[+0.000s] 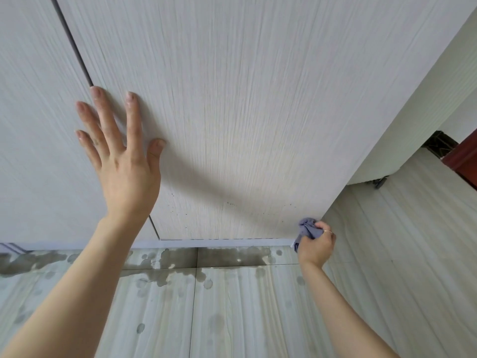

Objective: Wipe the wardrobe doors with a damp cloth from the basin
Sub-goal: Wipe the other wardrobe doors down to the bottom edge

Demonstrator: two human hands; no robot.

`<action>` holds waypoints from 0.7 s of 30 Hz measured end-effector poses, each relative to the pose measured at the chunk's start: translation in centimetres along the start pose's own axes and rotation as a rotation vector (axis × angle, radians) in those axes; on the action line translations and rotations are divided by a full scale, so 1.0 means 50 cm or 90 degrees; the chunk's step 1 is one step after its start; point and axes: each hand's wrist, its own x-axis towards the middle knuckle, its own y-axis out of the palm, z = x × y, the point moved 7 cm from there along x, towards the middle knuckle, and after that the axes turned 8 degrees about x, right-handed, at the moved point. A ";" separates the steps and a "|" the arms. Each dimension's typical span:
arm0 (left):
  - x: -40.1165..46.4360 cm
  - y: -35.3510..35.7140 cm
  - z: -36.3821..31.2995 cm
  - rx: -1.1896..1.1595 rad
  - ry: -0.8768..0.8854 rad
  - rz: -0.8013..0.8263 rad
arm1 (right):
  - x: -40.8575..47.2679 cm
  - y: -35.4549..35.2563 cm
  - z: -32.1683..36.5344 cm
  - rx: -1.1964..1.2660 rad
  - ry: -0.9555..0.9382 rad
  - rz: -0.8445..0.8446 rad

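A pale wood-grain wardrobe door point(245, 112) fills most of the view, with a dark gap point(72, 42) between it and the neighbouring door point(31, 125) on the left. My left hand point(121, 156) lies flat on the door with fingers spread, across the gap. My right hand point(316, 244) grips a bunched blue-grey cloth point(307, 229) and holds it against the door's bottom right corner. Small dark specks dot the door's lower part. The basin is out of view.
Pale tiled floor point(232, 306) below the doors carries dark wet patches point(227, 255) and drips along the wardrobe's base. A white wall point(413, 120) flanks the wardrobe on the right, with a dark red door frame point(464, 161) beyond it.
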 end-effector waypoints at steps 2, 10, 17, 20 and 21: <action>0.000 -0.001 0.001 0.006 0.002 -0.006 | 0.004 0.003 0.012 0.071 0.048 -0.029; -0.002 0.004 -0.001 0.002 -0.008 -0.011 | -0.048 0.009 0.231 0.142 -0.418 0.003; -0.002 0.003 -0.002 -0.001 -0.016 -0.013 | -0.073 0.069 0.012 -0.199 -0.223 0.211; -0.002 0.003 -0.003 -0.001 -0.013 -0.014 | -0.072 0.051 0.035 -0.042 -0.161 0.146; -0.003 0.002 -0.002 -0.001 -0.013 -0.013 | -0.075 0.041 0.065 0.025 -0.180 0.116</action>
